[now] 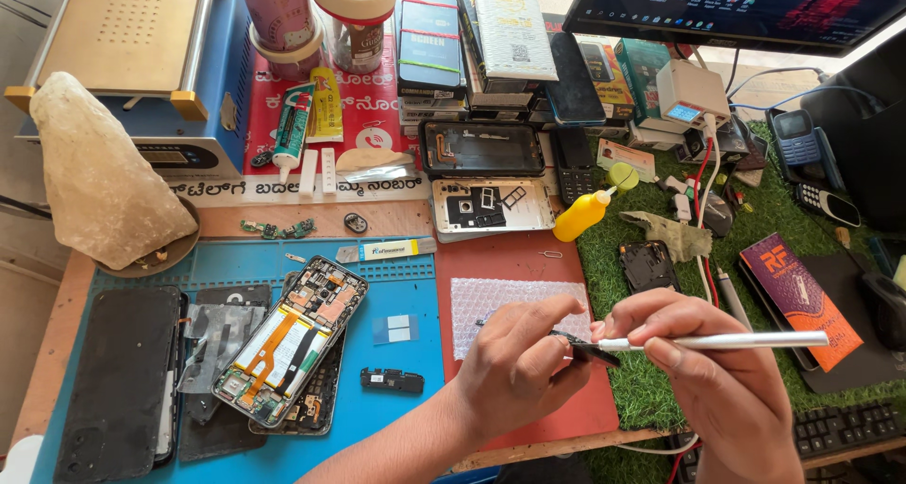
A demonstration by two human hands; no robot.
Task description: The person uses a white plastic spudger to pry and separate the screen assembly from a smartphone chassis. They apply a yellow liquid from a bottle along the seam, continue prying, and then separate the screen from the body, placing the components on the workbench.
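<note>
Low and right of centre in the frame, the left hand [514,366] pinches a small dark part [593,353] between thumb and fingers, while the right hand [722,371] grips a slim white tool [727,341] whose tip touches that part. At lower left an opened phone [291,340] lies on the blue mat [406,418], its boards and orange flex exposed. At the top, a cup [354,12] wrapped in tape rolls holds tools, and a yellow squeeze bottle [582,215] lies at centre right.
</note>
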